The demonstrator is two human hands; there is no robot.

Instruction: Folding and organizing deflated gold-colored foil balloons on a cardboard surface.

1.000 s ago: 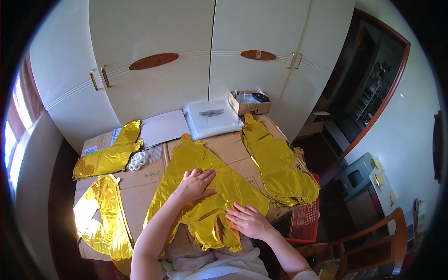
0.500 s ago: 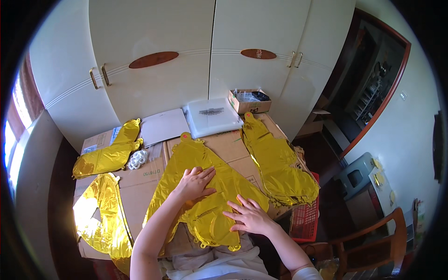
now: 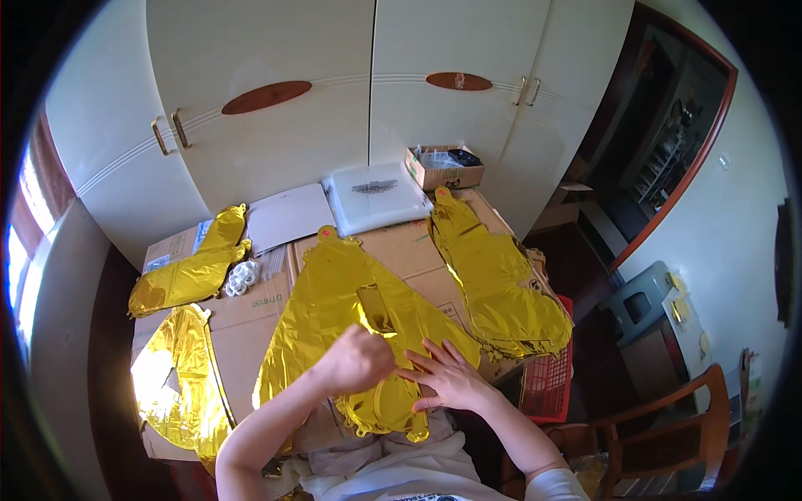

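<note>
A flat gold foil balloon (image 3: 330,288), wide toward me and narrow at its far tab, lies in front of me on the cardboard. Over its near middle my left hand (image 3: 359,361) is closed, fingers curled under; what they hold, if anything, is hidden. My right hand (image 3: 451,380) rests with spread fingers on the balloon's right part, holding nothing. Just beyond the left hand, a small four-sided opening shows in the foil. Another gold foil balloon (image 3: 497,284) lies to the right, with its edge layers bunched.
More gold foil pieces (image 3: 180,284) and a shiny foil balloon (image 3: 188,376) lie at left, beside a white coil (image 3: 242,278). Along the back are a grey sheet (image 3: 292,215), a stack of clear plastic bags (image 3: 368,204) and a small carton (image 3: 444,174). A red basket (image 3: 551,384) stands at right.
My left hand has gone from lying flat on the foil to closed, moving nearer to me and uncovering the opening. The right hand stays spread in nearly the same place.
</note>
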